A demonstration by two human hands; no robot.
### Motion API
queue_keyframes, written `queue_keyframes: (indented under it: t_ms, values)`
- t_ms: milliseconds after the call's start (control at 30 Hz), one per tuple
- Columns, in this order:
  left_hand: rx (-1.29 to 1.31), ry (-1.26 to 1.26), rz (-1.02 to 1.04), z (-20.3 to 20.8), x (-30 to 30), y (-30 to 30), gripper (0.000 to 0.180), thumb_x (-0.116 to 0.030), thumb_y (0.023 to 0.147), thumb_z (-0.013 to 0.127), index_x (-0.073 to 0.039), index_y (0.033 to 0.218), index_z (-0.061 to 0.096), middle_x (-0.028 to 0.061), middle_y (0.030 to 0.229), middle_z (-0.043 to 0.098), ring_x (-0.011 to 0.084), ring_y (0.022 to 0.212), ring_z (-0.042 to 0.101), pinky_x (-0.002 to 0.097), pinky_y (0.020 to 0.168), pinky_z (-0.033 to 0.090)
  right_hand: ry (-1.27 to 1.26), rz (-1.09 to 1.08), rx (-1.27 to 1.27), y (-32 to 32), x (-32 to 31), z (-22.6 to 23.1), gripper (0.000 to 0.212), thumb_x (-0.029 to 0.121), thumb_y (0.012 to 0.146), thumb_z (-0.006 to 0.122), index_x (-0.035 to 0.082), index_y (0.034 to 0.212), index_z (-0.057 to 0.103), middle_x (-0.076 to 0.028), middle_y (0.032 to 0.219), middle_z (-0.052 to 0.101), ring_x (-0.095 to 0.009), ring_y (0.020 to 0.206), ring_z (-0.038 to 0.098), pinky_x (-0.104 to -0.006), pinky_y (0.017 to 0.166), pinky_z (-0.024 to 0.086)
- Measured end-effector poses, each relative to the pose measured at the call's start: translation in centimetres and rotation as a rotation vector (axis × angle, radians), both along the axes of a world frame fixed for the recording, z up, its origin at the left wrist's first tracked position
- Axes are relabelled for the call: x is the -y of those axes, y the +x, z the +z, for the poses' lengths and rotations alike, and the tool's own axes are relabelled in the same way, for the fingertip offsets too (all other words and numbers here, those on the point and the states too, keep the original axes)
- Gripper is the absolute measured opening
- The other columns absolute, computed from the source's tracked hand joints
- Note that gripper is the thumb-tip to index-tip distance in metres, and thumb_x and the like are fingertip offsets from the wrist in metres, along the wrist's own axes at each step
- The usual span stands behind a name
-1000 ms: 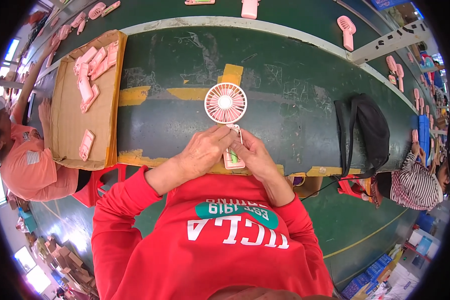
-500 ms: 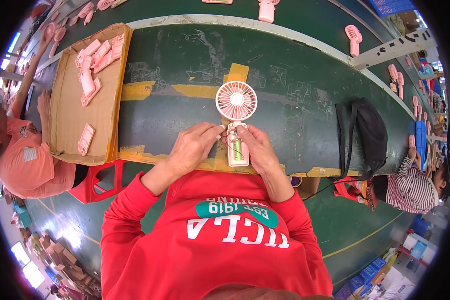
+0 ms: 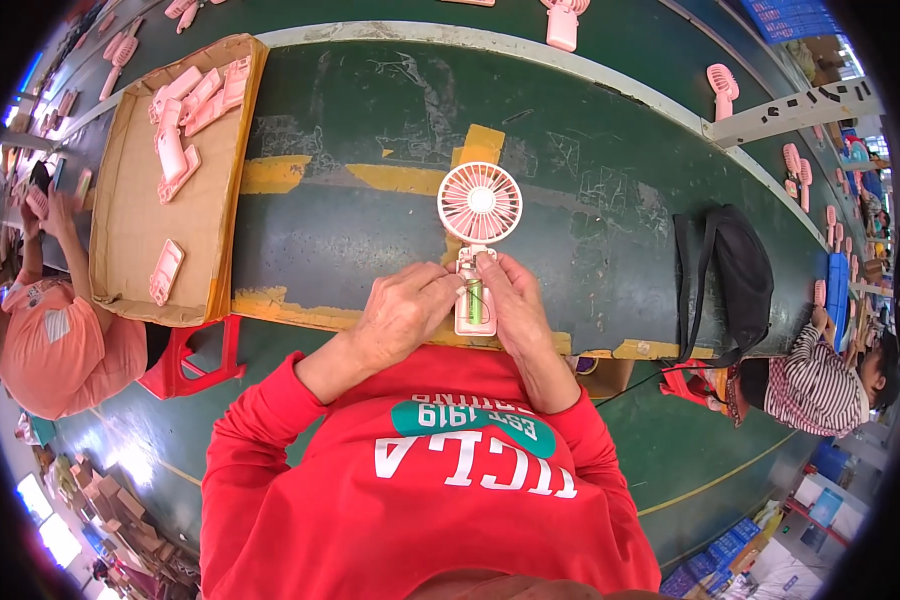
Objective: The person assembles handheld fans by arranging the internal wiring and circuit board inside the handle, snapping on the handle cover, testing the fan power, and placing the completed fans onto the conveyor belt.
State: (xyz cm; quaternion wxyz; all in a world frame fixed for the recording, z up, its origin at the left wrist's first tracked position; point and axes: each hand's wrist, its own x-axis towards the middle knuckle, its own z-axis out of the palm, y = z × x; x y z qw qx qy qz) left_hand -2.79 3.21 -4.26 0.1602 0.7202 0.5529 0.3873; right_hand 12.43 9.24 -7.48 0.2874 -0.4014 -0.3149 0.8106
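Note:
A pink handheld fan (image 3: 480, 203) lies on the green table near its front edge, round head pointing away from me. Its handle is uncovered, so a green battery (image 3: 475, 302) and thin dark wires show inside. From the left, my left hand (image 3: 407, 305) pinches at the handle's side; fingertips close together over the wiring, and what they grip is too small to make out. My right hand (image 3: 515, 300) holds the handle from the right, thumb resting on its upper part by the hinge.
At left stands a cardboard tray (image 3: 130, 250) with several pink casing pieces (image 3: 185, 120). A black bag (image 3: 730, 275) lies at right. Beyond the pale rail, more pink fans (image 3: 722, 90) lie on a green surface. Co-workers sit at both sides, near red stools (image 3: 195, 360).
My left fingers have moved slightly lower along the handle, and the fan sits a little further right in view. The co-worker at left has drawn a reaching arm back and now handles a pink fan.

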Motion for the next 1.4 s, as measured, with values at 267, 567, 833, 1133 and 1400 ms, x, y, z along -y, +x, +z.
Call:
queue_keyframes:
  t_ms: [267,567,833,1133,1400]
  values:
    - [-0.058,-0.160,0.122,0.5,1.1,2.2,0.019,-0.003,0.075,0.063,0.001,0.094,0.061,0.0122,0.077,0.060,0.0304,0.062,0.060,0.0379,0.052,0.048,-0.056,-0.113,-0.043,-0.9,0.7,1.6,0.026,0.021,0.096,0.046,-0.003,0.103,0.052,-0.010,0.092,0.062,-0.013,0.080,0.060,-0.0244,0.069,0.050]
    - [-0.030,-0.197,0.102,-1.0,1.1,2.0,0.026,-0.004,0.081,0.053,0.003,0.106,0.048,0.0205,0.076,0.061,0.0349,0.061,0.061,0.0437,0.049,0.048,-0.046,-0.138,-0.022,-1.4,0.6,1.7,0.026,0.021,0.095,0.047,-0.003,0.105,0.051,-0.010,0.095,0.061,-0.013,0.084,0.059,-0.0245,0.074,0.049]
    - [-0.131,-0.274,0.123,-1.4,1.0,1.0,0.028,-0.007,0.077,0.059,-0.002,0.104,0.051,0.0142,0.079,0.062,0.0329,0.062,0.061,0.0402,0.051,0.050,0.095,-0.113,0.133,-0.9,0.7,0.1,0.025,0.017,0.093,0.051,-0.003,0.107,0.056,-0.010,0.099,0.062,-0.014,0.088,0.060,-0.0248,0.075,0.048]
    - [-0.723,-0.320,0.688,5.1,5.0,-16.9,0.036,-0.017,0.076,0.062,-0.004,0.109,0.055,0.0169,0.091,0.062,0.0327,0.076,0.062,0.0410,0.064,0.050,0.058,-0.073,0.075,0.6,0.3,0.8,0.034,0.022,0.094,0.048,-0.006,0.114,0.051,-0.017,0.099,0.063,-0.022,0.086,0.064,-0.0308,0.075,0.053]
    - [-0.594,-0.620,0.917,0.6,11.9,-31.7,0.051,-0.011,0.074,0.059,-0.005,0.125,0.050,0.0166,0.084,0.062,0.0224,0.075,0.063,0.0340,0.066,0.049,0.014,-0.010,0.027,-1.0,-0.3,0.7,0.033,0.020,0.094,0.049,-0.007,0.113,0.050,-0.019,0.103,0.061,-0.025,0.092,0.063,-0.0326,0.079,0.052]
